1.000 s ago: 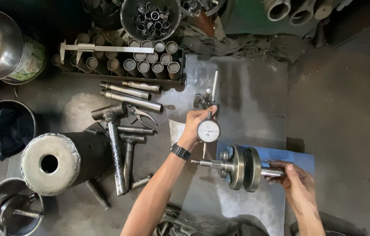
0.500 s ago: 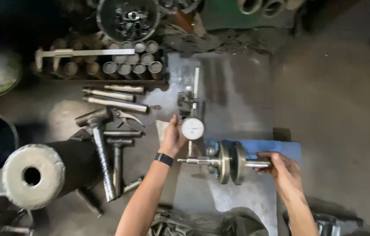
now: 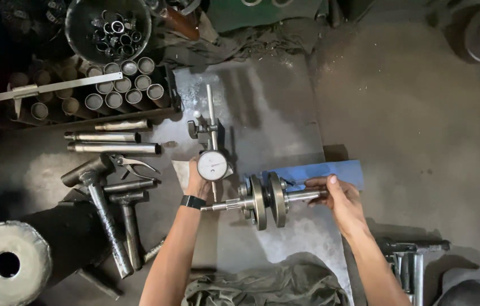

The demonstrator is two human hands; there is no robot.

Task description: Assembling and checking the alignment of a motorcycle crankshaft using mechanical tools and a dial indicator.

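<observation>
Hammers point(image 3: 104, 215) lie at 9 o'clock from your left hand point(image 3: 197, 186), handles partly overlapping. Left hand sits behind the dial gauge point(image 3: 212, 165); fingers hidden, can't tell the grip. Crankshaft point(image 3: 265, 199) lies mid-plate, just at 3 o'clock of the gauge. Your right hand point(image 3: 339, 201) pinches its right shaft end, fingers narrow. Blue sheet point(image 3: 330, 169) partly covered. Vise point(image 3: 410, 266) at 5 o'clock, cut off.

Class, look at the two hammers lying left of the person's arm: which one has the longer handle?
The left hammer: its handle runs down past the end of the shorter hammer lying beside it on its right.
</observation>
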